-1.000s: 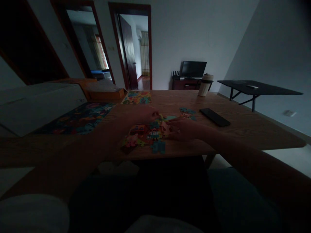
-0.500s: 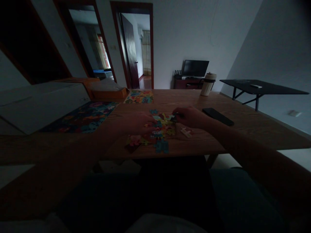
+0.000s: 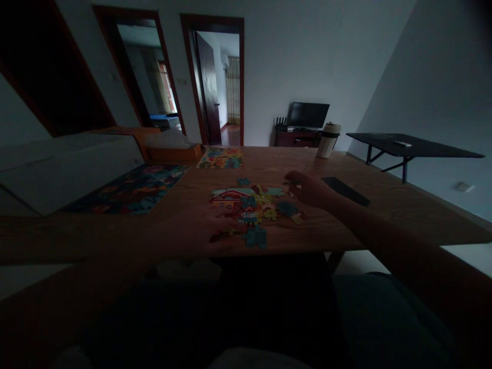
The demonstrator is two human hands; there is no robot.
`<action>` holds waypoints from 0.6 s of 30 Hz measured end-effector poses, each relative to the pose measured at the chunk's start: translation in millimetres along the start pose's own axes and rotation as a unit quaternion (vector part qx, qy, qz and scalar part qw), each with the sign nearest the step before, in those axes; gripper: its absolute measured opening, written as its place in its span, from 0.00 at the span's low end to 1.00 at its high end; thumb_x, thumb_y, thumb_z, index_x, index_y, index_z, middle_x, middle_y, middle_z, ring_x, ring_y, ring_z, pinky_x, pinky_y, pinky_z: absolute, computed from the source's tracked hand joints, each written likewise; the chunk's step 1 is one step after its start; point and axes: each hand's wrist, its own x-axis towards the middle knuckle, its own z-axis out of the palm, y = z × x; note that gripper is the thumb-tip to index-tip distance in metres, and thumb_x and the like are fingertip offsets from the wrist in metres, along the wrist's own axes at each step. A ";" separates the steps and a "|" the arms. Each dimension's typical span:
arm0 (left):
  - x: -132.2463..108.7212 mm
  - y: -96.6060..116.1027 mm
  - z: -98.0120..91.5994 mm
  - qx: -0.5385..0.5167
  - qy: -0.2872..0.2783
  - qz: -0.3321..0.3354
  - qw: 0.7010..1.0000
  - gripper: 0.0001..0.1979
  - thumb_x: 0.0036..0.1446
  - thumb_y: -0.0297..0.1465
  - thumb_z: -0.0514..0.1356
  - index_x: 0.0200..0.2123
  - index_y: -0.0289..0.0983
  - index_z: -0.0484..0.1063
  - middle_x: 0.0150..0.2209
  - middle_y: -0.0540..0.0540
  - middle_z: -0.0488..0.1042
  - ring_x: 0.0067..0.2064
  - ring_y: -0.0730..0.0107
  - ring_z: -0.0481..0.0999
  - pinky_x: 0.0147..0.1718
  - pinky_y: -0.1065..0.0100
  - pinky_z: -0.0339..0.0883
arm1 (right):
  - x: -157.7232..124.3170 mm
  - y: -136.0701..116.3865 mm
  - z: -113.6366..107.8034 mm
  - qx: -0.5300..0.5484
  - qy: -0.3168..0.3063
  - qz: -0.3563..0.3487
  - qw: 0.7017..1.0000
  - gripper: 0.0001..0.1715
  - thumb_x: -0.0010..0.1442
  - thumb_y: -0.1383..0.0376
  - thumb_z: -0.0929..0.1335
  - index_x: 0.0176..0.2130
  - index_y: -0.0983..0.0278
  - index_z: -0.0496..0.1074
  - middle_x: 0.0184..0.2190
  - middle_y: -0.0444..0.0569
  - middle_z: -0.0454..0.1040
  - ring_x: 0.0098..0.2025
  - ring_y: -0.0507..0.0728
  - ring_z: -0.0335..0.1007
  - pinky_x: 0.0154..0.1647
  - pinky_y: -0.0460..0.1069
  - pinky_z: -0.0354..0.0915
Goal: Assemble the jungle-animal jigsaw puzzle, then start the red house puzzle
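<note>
On the wooden table, jigsaw puzzle pieces form a partly joined picture with a red barn (image 3: 230, 194) and yellow-green parts. My left hand (image 3: 200, 225) is low at the picture's left edge, fingers stretched over pieces there and partly covering them. My right hand (image 3: 307, 189) hovers just right of the picture, its fingers loosely curled and apart, with no piece visible in them. Below it, a teal puzzle piece (image 3: 288, 208) lies beside a pale piece (image 3: 298, 218). Another teal piece (image 3: 255, 237) is near the front edge, and a small one (image 3: 243, 182) sits behind the picture.
A dark phone (image 3: 346, 190) lies right of my right hand. Farther back stands a pale tumbler (image 3: 328, 143). On the left are a dark patterned sheet (image 3: 134, 189), a white box (image 3: 73, 171) and an orange box (image 3: 172, 153). A colourful sheet (image 3: 221, 158) lies at the back.
My left hand has drawn back toward the front left, uncovering the barn. My right hand has moved slightly right; a teal piece now lies below it. The view has tilted up slightly.
</note>
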 end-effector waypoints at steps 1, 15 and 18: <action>-6.4 3.9 5.5 0.007 0.002 -0.019 1.000 0.27 0.71 0.48 0.60 0.69 0.49 0.71 0.71 0.42 0.67 0.71 0.45 0.66 0.68 0.47 0.60 | -6.5 -7.0 3.8 0.004 -0.027 -0.031 0.999 0.21 0.70 0.62 0.66 0.59 0.61 0.76 0.53 0.58 0.82 0.53 0.66 0.80 0.56 0.60 0.72; -39.7 15.7 38.9 0.055 0.052 -0.028 0.997 0.16 0.74 0.35 0.58 0.61 0.45 0.76 0.57 0.41 0.80 0.56 0.52 0.80 0.56 0.53 0.74 | -28.9 -16.7 12.9 0.002 -0.152 -0.169 0.974 0.21 0.75 0.53 0.64 0.57 0.56 0.81 0.55 0.52 0.82 0.57 0.65 0.78 0.63 0.61 0.68; -41.2 7.1 39.1 0.013 0.085 -0.022 0.996 0.16 0.76 0.35 0.55 0.59 0.44 0.79 0.55 0.42 0.82 0.54 0.56 0.81 0.54 0.56 0.75 | -26.0 -4.5 12.3 -0.048 -0.136 -0.174 0.974 0.21 0.76 0.60 0.63 0.57 0.59 0.81 0.56 0.54 0.81 0.59 0.65 0.76 0.66 0.63 0.66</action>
